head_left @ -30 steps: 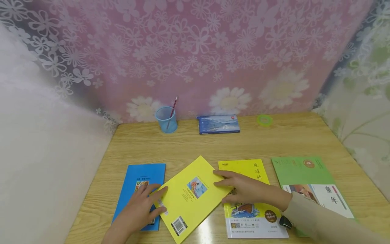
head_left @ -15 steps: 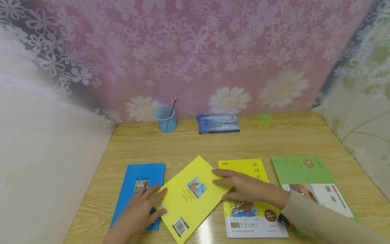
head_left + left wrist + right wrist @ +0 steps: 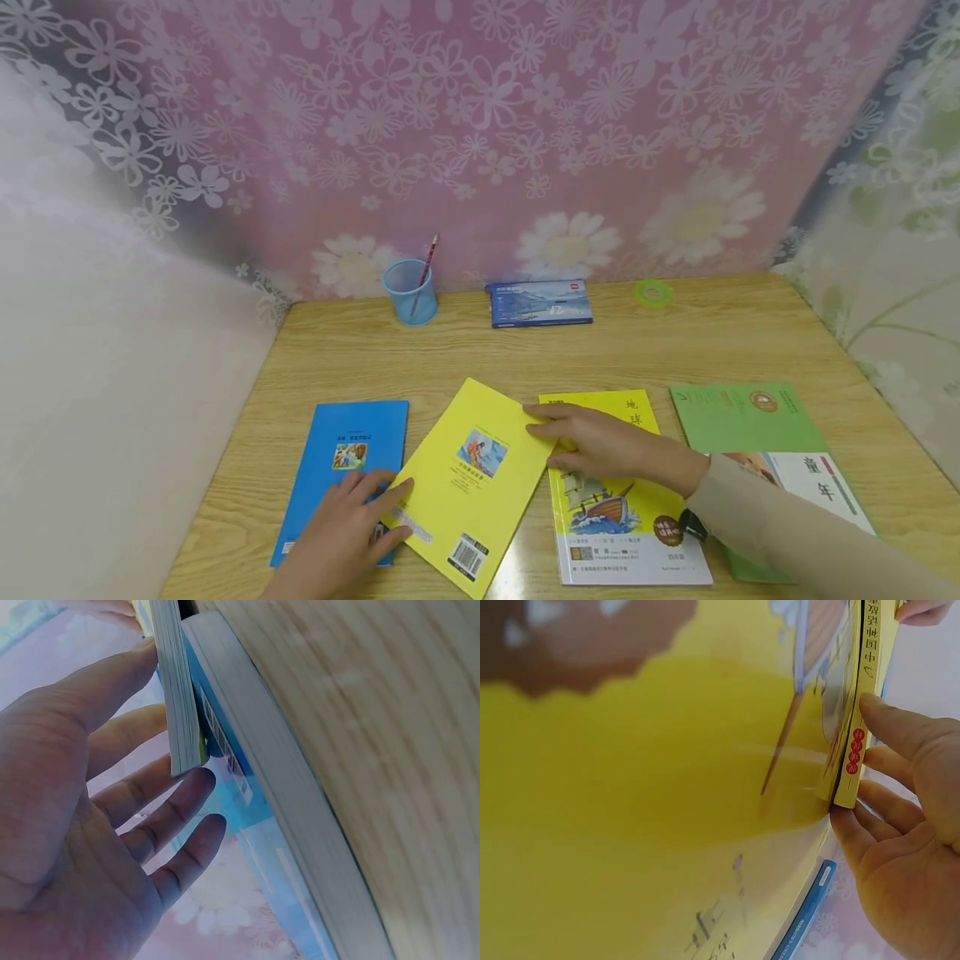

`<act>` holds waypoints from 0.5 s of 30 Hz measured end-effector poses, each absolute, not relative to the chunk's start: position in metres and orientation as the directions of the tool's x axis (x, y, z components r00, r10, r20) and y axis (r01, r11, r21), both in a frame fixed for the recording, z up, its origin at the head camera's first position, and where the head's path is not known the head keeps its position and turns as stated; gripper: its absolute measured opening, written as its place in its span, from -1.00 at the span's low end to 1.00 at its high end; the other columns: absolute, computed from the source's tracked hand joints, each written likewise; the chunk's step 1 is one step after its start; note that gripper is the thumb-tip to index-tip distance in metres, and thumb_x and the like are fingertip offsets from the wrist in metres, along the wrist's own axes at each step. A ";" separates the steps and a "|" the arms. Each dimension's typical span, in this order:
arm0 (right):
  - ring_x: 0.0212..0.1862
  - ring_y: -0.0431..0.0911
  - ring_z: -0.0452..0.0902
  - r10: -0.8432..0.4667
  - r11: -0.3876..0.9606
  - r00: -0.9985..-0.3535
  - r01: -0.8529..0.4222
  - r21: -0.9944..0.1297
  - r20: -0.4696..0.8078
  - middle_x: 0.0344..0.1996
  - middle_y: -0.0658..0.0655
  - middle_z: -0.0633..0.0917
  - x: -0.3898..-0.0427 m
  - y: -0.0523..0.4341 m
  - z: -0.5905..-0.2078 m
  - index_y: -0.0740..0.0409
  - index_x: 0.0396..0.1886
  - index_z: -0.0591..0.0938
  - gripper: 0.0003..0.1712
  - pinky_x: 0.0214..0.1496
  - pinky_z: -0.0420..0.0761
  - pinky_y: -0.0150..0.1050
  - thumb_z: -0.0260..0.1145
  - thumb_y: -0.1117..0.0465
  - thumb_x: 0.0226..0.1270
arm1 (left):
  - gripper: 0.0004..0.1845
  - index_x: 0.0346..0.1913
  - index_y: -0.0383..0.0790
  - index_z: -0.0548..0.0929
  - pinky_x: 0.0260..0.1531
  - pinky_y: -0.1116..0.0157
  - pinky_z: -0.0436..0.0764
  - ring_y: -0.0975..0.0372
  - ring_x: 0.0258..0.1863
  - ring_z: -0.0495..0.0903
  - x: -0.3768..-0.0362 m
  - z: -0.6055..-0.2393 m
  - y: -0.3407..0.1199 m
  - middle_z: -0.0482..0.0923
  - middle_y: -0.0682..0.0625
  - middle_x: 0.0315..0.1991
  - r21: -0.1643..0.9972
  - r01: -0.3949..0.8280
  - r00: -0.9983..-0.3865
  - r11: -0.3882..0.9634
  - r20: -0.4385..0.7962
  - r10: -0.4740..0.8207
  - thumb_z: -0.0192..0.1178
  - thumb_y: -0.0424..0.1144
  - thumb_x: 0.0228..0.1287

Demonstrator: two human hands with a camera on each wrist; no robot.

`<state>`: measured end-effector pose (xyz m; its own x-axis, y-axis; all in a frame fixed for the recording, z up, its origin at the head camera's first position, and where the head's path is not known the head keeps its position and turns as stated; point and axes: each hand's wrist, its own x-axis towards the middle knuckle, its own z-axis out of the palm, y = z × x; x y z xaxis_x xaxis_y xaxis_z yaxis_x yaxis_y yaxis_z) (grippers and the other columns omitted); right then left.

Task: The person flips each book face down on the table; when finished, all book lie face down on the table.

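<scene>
A yellow book point(image 3: 468, 492) with a small picture and a barcode on its cover lies tilted in the head view. My left hand point(image 3: 348, 521) holds its lower left edge between thumb and fingers, over a blue book point(image 3: 367, 425). In the left wrist view, the thumb is at the page edge point(image 3: 180, 697). My right hand point(image 3: 600, 442) grips the right side, its thumb on the spine point(image 3: 860, 727) in the right wrist view. Beneath that hand lies another yellow book point(image 3: 600, 508) with a ship on it, partly hidden by the forearm.
A green and white book point(image 3: 750, 425) lies at the right, partly under the sleeve. Along the back stand a blue mesh cup point(image 3: 411, 296) with a pencil point(image 3: 427, 262), a flat blue box point(image 3: 542, 303) and a green tape roll point(image 3: 652, 292). A flowered curtain hangs behind.
The held yellow book has turned counterclockwise, its top corner going left and its bottom corner going right. Both hands have shifted slightly with it. The other books stay put.
</scene>
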<state>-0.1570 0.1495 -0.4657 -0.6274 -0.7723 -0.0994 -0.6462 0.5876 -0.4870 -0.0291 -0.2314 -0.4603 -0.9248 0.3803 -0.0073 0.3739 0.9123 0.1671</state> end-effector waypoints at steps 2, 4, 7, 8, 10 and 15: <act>0.61 0.14 0.30 -0.774 0.585 -0.627 -0.653 -0.481 -0.091 0.64 0.11 0.33 -0.160 0.149 -0.466 0.10 0.50 0.53 -0.37 0.53 0.49 0.06 0.39 0.07 0.52 | -0.38 0.36 0.09 0.67 0.15 -0.03 0.63 0.08 0.16 0.56 -0.028 -0.460 -0.230 0.62 0.03 0.24 0.162 0.365 -0.928 0.917 -0.017 0.372 0.45 0.17 0.27; 0.61 0.13 0.31 -0.778 0.579 -0.623 -0.663 -0.474 -0.079 0.63 0.11 0.33 -0.162 0.148 -0.467 0.10 0.49 0.53 -0.39 0.52 0.50 0.05 0.37 0.08 0.53 | -0.38 0.35 0.10 0.67 0.14 0.00 0.62 0.12 0.14 0.53 -0.026 -0.460 -0.229 0.62 0.05 0.23 0.162 0.358 -0.930 0.920 -0.026 0.366 0.45 0.18 0.26; 0.61 0.13 0.31 -0.788 0.567 -0.613 -0.684 -0.459 -0.060 0.63 0.11 0.34 -0.166 0.148 -0.467 0.10 0.49 0.53 -0.41 0.52 0.50 0.04 0.36 0.09 0.54 | -0.39 0.34 0.12 0.68 0.10 0.03 0.62 0.18 0.10 0.50 -0.025 -0.459 -0.228 0.61 0.08 0.20 0.160 0.352 -0.932 0.922 -0.033 0.362 0.46 0.18 0.25; 0.61 0.13 0.31 -0.792 0.562 -0.608 -0.692 -0.454 -0.054 0.63 0.12 0.34 -0.167 0.147 -0.467 0.11 0.49 0.54 -0.41 0.52 0.50 0.03 0.35 0.10 0.55 | -0.39 0.34 0.13 0.67 0.09 0.04 0.62 0.19 0.09 0.49 -0.024 -0.459 -0.228 0.61 0.09 0.20 0.158 0.353 -0.931 0.922 -0.035 0.363 0.46 0.18 0.25; 0.60 0.14 0.32 -0.800 0.552 -0.598 -0.706 -0.443 -0.044 0.62 0.13 0.35 -0.170 0.147 -0.467 0.12 0.49 0.53 -0.42 0.51 0.51 0.04 0.35 0.12 0.55 | -0.39 0.34 0.13 0.67 0.07 0.05 0.62 0.21 0.07 0.48 -0.023 -0.458 -0.228 0.60 0.10 0.18 0.158 0.357 -0.929 0.921 -0.040 0.367 0.47 0.18 0.25; 0.60 0.13 0.31 -0.811 0.543 -0.584 -0.722 -0.429 -0.042 0.61 0.14 0.36 -0.176 0.144 -0.467 0.11 0.50 0.52 -0.42 0.52 0.49 0.04 0.34 0.13 0.56 | -0.39 0.34 0.13 0.67 0.04 0.03 0.62 0.21 0.04 0.48 -0.020 -0.457 -0.226 0.60 0.10 0.15 0.156 0.364 -0.925 0.918 -0.054 0.376 0.46 0.17 0.25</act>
